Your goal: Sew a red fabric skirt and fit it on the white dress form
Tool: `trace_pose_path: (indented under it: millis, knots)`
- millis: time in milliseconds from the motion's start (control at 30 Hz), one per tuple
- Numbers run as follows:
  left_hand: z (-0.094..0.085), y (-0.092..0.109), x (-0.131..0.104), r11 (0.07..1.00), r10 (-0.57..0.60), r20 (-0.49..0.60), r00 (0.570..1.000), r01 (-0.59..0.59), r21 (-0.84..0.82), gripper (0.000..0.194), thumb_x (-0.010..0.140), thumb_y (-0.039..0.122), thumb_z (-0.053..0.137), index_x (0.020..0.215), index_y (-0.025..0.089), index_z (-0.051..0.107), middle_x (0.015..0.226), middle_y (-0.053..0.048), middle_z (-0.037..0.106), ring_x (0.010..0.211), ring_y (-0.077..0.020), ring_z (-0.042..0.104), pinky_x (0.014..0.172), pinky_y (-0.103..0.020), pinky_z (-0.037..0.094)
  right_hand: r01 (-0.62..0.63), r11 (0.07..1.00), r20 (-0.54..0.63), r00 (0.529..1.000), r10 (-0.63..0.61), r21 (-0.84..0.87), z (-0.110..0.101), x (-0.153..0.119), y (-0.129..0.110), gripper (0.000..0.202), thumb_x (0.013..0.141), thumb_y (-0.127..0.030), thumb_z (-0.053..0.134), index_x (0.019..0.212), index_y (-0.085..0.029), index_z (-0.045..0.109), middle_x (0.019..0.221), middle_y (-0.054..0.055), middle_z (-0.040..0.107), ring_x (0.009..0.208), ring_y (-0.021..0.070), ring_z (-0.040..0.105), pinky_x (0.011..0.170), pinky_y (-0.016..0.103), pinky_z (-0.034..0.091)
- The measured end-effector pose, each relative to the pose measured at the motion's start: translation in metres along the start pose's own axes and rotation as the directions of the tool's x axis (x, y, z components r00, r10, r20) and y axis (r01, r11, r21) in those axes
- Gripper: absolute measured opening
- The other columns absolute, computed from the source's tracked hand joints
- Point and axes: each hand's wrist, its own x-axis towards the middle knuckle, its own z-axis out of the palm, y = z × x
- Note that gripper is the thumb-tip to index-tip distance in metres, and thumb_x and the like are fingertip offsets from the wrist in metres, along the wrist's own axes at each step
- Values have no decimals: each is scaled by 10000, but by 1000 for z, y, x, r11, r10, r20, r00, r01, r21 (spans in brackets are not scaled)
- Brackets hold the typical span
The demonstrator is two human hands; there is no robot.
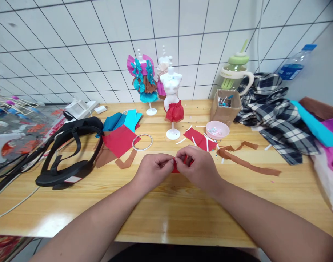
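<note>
My left hand (pixel 156 170) and my right hand (pixel 197 165) meet fingertip to fingertip above the middle of the wooden table. Both pinch a small piece of red paper (pixel 175 168), partly hidden behind my fingers. Just beyond them stands a white mannequin (pixel 172 80) on a round base, with a puffy red paper skirt (pixel 175 111) around its hips. A flat red sheet (pixel 198 139) with white strips on it lies behind my right hand. Left of the mannequin's base is a thin white ring (pixel 143 142).
Dressed mannequins (pixel 146 78) stand by the tiled wall. At left lie a black headset (pixel 73 153) and coloured paper (pixel 120 140). At right are a pink dish (pixel 217 130), a cardboard box (pixel 225 111), brown strips (pixel 251 165), a green-lidded bottle (pixel 234 74) and plaid cloth (pixel 275 112).
</note>
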Motion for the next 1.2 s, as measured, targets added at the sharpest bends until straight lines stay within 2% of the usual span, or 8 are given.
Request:
trace_pose_path:
  millis: [200, 400, 567, 700, 800, 967, 1067, 1200]
  knots:
    - [-3, 1, 7, 954, -97, -37, 995, 83, -288, 220, 780, 360, 583, 736, 167, 678, 686, -8, 665, 660, -147, 571, 642, -246, 440, -211, 940, 13, 976, 215, 269, -5, 7, 2, 53, 747, -229, 582, 702, -209, 563, 574, -40, 530, 480, 97, 438, 445, 227, 338]
    - [-6, -7, 13, 683, -249, -60, 967, 131, -719, 209, 761, 371, 642, 755, 187, 545, 648, 37, 563, 583, -101, 516, 587, -216, 427, -323, 868, 36, 942, 335, 376, -11, 11, 7, 95, 755, -276, 580, 705, -217, 525, 486, -80, 360, 436, 87, 328, 409, 217, 259]
    - [-14, -11, 18, 767, -220, -146, 964, 79, -637, 163, 781, 330, 625, 748, 182, 565, 630, 50, 541, 564, -86, 484, 529, -186, 370, -361, 840, 20, 922, 387, 404, -15, 18, 17, 131, 787, -326, 561, 725, -216, 525, 504, -69, 394, 445, 98, 361, 419, 225, 283]
    - [-21, -7, 18, 676, -231, -121, 965, 70, -734, 128, 760, 274, 650, 747, 160, 592, 684, 32, 572, 629, -87, 526, 562, -174, 416, -262, 957, -159, 947, 280, 126, -29, 28, 42, 170, 845, -286, 512, 917, -199, 638, 740, 26, 652, 633, 166, 566, 591, 298, 443]
    - [-27, 0, 18, 507, -290, -70, 954, 91, -857, 95, 735, 205, 650, 799, 144, 616, 743, 7, 607, 675, -103, 578, 605, -193, 485, -136, 957, -103, 988, 113, -256, -34, 31, 55, 389, 826, -142, 479, 1182, -209, 622, 1060, 94, 698, 946, 253, 621, 791, 387, 462]
    - [-37, 5, 20, 357, -356, 29, 934, 165, -919, 72, 784, 131, 556, 830, 140, 611, 798, -24, 657, 705, -139, 637, 657, -276, 564, 201, 927, 341, 936, -87, -316, -19, 20, 44, 359, 838, -331, 606, 1174, -205, 626, 1152, 90, 652, 1078, 248, 575, 909, 374, 446]
    - [-40, 3, 22, 365, -376, 18, 927, 165, -916, 98, 808, 111, 518, 816, 130, 614, 775, -26, 664, 673, -128, 641, 630, -253, 568, 214, 911, 470, 882, -25, -353, -13, 17, 38, 274, 805, -375, 661, 1022, -208, 666, 1061, 76, 660, 1018, 233, 585, 828, 330, 451]
    - [-44, 1, 25, 459, -394, -104, 913, 98, -883, 142, 832, 141, 488, 795, 109, 622, 778, -61, 687, 692, -144, 662, 592, -228, 564, 72, 891, 401, 907, 128, -448, -20, 23, 44, 172, 900, -291, 511, 878, -210, 662, 938, 51, 678, 915, 198, 605, 730, 291, 420]
